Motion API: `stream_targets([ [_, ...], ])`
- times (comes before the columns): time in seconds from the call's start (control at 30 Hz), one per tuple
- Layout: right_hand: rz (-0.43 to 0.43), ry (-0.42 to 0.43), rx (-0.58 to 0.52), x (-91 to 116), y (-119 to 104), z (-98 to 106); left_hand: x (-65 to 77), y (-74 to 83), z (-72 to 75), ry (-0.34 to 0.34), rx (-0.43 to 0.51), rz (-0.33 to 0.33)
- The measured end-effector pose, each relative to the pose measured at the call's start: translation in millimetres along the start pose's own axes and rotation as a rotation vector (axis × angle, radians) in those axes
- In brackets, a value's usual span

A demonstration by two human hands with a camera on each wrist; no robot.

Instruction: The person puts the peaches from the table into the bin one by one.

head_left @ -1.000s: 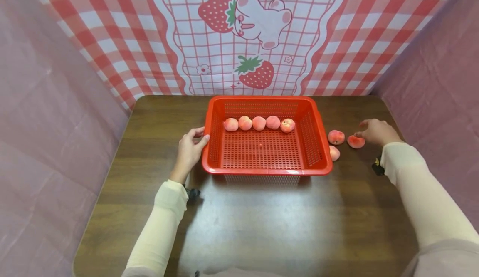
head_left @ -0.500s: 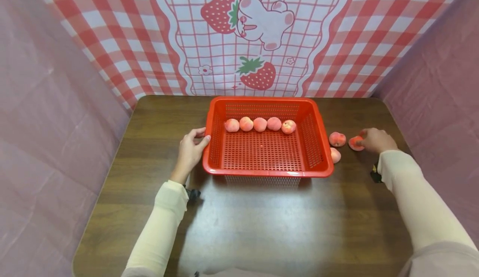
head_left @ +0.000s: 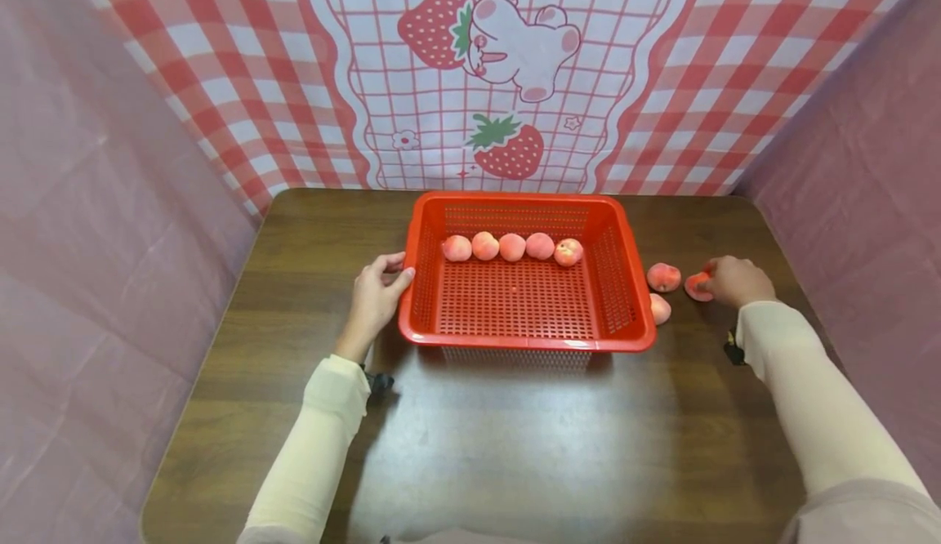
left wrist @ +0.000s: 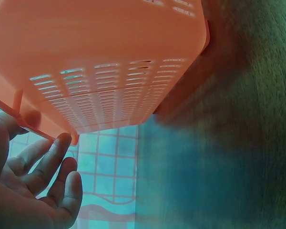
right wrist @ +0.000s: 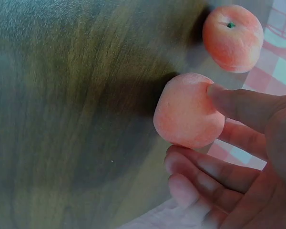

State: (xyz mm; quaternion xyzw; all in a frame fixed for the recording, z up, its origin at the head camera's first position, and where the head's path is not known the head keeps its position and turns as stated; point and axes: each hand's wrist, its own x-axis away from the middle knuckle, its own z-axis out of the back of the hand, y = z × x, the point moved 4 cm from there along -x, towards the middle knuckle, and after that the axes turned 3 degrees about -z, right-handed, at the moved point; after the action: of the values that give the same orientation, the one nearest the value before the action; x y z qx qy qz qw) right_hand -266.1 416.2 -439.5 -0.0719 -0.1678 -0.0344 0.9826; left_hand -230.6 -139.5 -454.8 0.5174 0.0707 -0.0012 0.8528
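A red plastic basket [head_left: 525,344] with perforated walls stands on the wooden table, a row of several peaches [head_left: 512,247] lying along its back half. At its left side my left hand [head_left: 373,295] grips the rim, thumb over the top. The left wrist view shows the other fingers outside, under the rim edge. To the right of the basket my right hand [head_left: 742,282] pinches a pinkish peach [right wrist: 188,112] between thumb and fingers, low at the tabletop. Another peach [right wrist: 232,38] sits just beyond it, a small green stem spot showing.
Two peaches lie beside the basket's right wall: one farther back [head_left: 664,278], one nearer [head_left: 661,309] and partly hidden by the rim. A checked strawberry-print cloth [head_left: 507,62] hangs behind the table [head_left: 470,446]. Pink drapes [head_left: 95,283] flank both sides.
My right hand has come down and inward onto the rightmost peach, and its thumb and fingers have closed on it. The left hand stays at the basket rim.
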Motion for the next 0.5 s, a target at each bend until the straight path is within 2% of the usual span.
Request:
stream_targets([
  [0.27, 0.022, 0.028, 0.021, -4.7, -5.4, 5.6, -1.5, -1.3, 0.5, 0.004, -0.005, -0.005],
  [0.5, 0.007, -0.023, 0.029, -7.0, -1.0, 5.5, -0.6, 0.3, 0.1, -0.008, -0.010, 0.004],
])
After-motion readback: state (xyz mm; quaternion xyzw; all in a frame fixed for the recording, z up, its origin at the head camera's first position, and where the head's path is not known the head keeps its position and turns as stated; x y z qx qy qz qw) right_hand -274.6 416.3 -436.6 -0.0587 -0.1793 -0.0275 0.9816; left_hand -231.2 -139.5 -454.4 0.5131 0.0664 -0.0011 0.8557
